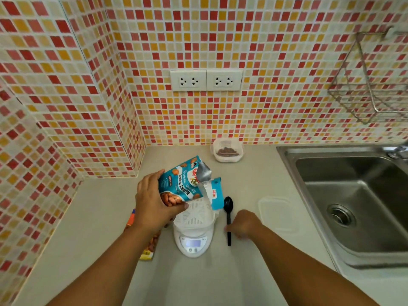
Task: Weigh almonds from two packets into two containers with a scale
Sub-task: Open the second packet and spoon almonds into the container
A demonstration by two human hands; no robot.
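We judge the job about half done: a closed container [227, 150] with almonds inside stands at the far edge of the counter [88, 217] by the tiled wall, and a second, empty container [196, 214] sits on the scale [193, 239] in the middle. Nothing has gone into it yet as far as we can see. Still to come: pour, read the display, adjust, and close it with the clear lid [276, 212] lying to the right.

Our left hand [152, 204] grips the blue almond packet [185, 184], fingers wrapped round its lower part, tilting it with the torn mouth over the empty container. Another packet [149, 248] lies on the counter left of the scale, partly hidden under the left arm.

Our right hand [242, 225] rests on the counter just right of the black spoon [228, 217], fingers curled toward the handle; whether it pinches or only touches it, we cannot tell.
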